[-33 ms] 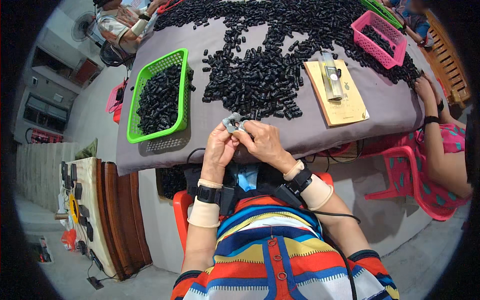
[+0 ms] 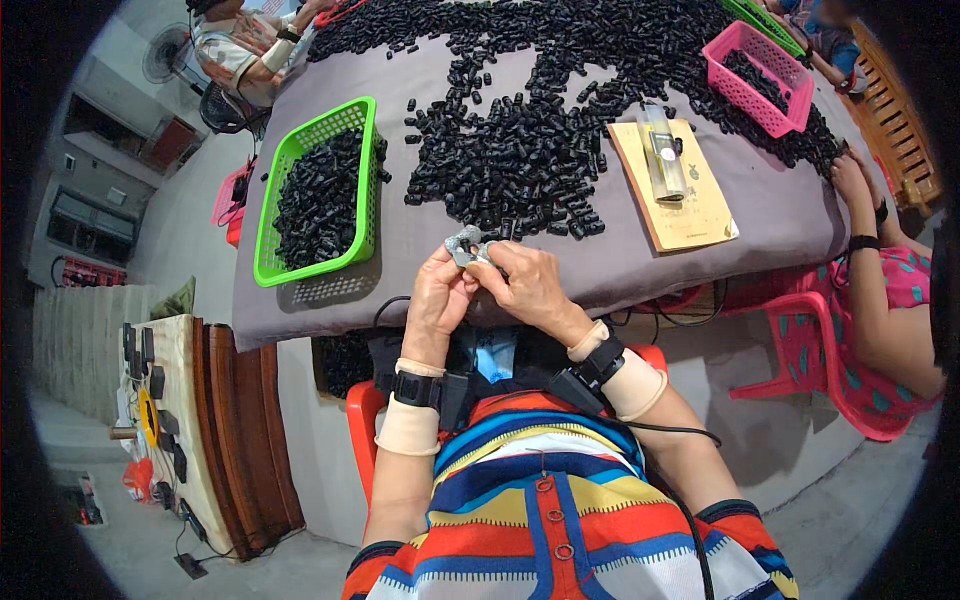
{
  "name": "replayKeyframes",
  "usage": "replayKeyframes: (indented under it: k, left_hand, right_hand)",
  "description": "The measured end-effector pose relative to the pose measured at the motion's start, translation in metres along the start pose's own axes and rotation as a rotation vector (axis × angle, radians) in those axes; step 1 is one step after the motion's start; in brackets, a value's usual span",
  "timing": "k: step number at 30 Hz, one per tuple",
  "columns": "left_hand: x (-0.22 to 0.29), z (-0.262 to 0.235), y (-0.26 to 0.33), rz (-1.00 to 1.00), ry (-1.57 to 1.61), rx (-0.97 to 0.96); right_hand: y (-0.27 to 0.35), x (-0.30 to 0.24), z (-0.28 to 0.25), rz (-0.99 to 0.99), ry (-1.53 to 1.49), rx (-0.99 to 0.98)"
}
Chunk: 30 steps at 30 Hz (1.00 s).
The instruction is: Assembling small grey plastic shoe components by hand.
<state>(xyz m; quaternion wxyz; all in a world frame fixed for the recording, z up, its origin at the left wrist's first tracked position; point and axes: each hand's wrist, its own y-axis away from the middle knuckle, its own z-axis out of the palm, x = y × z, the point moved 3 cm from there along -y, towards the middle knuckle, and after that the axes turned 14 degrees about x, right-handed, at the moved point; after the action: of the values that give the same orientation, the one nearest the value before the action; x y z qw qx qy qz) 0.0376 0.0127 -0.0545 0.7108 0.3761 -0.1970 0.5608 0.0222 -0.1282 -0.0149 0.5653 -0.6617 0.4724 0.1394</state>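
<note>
Both hands meet just over the table's near edge, around a small shiny grey piece [image 2: 464, 243] whose kind I cannot make out. My left hand [image 2: 440, 292] pinches it from the left with the fingers closed. From the right, the thumb and forefinger of my right hand [image 2: 528, 288] close on the same piece, and its lower part is hidden by the fingers. Right beyond my fingertips lies a heap of small black cylindrical parts [image 2: 505, 160]. A bright green basket [image 2: 372, 190], filled with similar black parts, stands to the left.
On the grey tablecloth [image 2: 590, 262], a yellow-brown booklet [image 2: 700, 215] carries a clear plastic case [image 2: 662, 165]. A pink basket [image 2: 790, 122] sits at the far right. One co-worker's arm [image 2: 868, 270] reaches in at right; another person [image 2: 245, 55] is at far left.
</note>
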Motion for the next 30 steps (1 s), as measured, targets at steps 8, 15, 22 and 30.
replayKeyframes:
  k: [8,15,22,30]
  left_hand:
    - [0.0018,0.0025,0.003,-0.016,0.021,-0.019]
    - [0.0007,0.0023,0.004,-0.009,0.003,-0.018]
    - [0.0018,0.0036,0.0008,-0.012,-0.018,-0.03]
    - [0.0023,0.0052,0.0057,0.002,0.001,0.017]
  right_hand:
    - [-0.0003,-0.0019,-0.0002,-0.019,-0.018,0.029]
    - [0.001,-0.0022,-0.0003,-0.015,0.003,0.026]
    - [-0.0014,-0.0028,0.0015,-0.022,0.056,0.043]
    - [-0.0009,-0.004,0.0043,-0.029,0.022,0.027]
